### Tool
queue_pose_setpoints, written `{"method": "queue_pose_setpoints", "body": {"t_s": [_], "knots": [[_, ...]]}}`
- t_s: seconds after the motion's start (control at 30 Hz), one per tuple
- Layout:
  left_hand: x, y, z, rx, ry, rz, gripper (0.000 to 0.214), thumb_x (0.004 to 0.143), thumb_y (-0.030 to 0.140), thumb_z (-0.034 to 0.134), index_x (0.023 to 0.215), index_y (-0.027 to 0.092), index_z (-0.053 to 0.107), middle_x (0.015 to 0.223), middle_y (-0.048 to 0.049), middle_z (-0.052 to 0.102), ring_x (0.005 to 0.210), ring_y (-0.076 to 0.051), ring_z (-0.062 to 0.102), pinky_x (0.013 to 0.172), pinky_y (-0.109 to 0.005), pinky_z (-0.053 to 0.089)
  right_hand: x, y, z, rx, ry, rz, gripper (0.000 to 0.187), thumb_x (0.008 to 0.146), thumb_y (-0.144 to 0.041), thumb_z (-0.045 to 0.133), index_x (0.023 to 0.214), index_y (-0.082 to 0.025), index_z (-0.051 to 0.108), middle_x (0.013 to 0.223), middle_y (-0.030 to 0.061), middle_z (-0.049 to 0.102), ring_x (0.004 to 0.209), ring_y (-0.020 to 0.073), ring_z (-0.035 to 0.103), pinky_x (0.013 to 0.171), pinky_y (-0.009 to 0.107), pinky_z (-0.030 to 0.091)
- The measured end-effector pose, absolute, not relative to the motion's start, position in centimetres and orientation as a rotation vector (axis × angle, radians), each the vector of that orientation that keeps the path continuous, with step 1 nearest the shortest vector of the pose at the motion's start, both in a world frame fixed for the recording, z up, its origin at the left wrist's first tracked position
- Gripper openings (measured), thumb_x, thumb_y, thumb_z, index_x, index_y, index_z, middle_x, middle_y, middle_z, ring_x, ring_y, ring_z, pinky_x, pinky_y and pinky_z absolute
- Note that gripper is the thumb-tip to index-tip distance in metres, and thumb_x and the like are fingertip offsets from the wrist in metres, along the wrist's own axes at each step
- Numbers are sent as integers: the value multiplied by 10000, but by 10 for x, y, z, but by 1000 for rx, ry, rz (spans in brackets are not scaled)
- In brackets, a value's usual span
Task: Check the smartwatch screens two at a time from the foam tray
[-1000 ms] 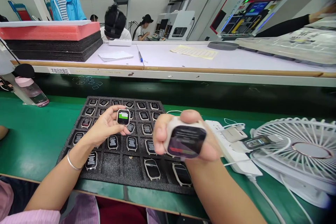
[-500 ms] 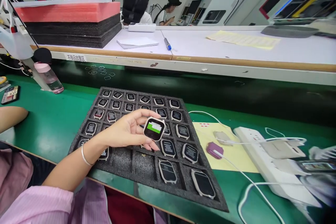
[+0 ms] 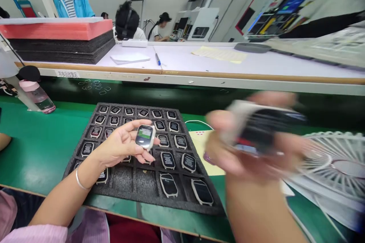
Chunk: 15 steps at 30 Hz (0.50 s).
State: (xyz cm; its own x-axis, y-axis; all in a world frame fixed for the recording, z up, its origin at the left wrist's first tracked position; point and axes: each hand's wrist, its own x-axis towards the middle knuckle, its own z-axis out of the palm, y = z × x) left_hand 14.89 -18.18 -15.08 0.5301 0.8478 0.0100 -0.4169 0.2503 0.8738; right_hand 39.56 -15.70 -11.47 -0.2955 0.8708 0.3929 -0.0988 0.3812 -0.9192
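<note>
My left hand (image 3: 121, 146) hovers over a black foam tray (image 3: 129, 182) and pinches a small watch body (image 3: 145, 136) whose screen shows a green bar. The tray's pockets hold several more watch bodies (image 3: 167, 159) with dark screens. My right hand (image 3: 251, 148), smeared by motion, is raised close to the camera at the right. Its fingers are wrapped round a larger white-edged device with a dark screen (image 3: 261, 127).
The tray lies on a green bench mat (image 3: 37, 148). A yellow sheet (image 3: 199, 140) lies right of the tray and a white fan (image 3: 330, 167) beyond it. A pink bottle (image 3: 38, 97) stands at the left. Stacked foam (image 3: 59, 41) sits on the white shelf behind. Other people work in the background.
My right hand, out of view half a second ago, has come back up at the right holding the white-edged device. My left hand keeps its watch body over the tray.
</note>
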Motion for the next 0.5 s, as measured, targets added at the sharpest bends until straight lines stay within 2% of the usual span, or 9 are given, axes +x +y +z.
{"method": "queue_pose_setpoints", "body": {"t_s": [0.07,0.13,0.2,0.33,0.5], "knots": [[150,-179,-152,1007,625,1038,711,728,219,890,1344,218,536,1068,-93,763,699,-175,769,593,-217,566,383,-144,-118,-616,-1437,1429,434,890,-526,760,1267,-348,641,1075,27,775,709,172,752,634,321,613],[153,-176,-154,1020,763,1172,685,740,171,854,1340,202,526,1020,-58,748,700,-142,750,635,-214,559,368,-130,-126,-564,-1270,1730,469,827,-393,840,1244,-293,651,1106,53,784,763,186,777,710,332,637],[154,-173,-156,1014,877,1254,691,729,130,823,1345,194,516,1011,-35,732,716,-121,733,681,-218,554,356,-121,-136,-585,-1163,1872,465,806,-263,833,1231,-242,645,1140,78,782,837,195,790,787,327,635],[154,-173,-156,1079,960,1308,668,724,114,755,1342,191,513,1049,-35,728,725,-107,705,714,-239,549,349,-118,-150,-599,-1136,1907,470,761,-120,779,1197,-228,641,1120,57,781,785,162,776,746,276,606],[154,-175,-153,1200,945,1309,551,743,131,711,1264,187,540,1164,-77,725,703,-96,689,703,-254,560,349,-123,-151,-582,-1185,1874,461,744,-98,784,1160,-235,638,995,2,754,700,121,722,698,256,565]]}}
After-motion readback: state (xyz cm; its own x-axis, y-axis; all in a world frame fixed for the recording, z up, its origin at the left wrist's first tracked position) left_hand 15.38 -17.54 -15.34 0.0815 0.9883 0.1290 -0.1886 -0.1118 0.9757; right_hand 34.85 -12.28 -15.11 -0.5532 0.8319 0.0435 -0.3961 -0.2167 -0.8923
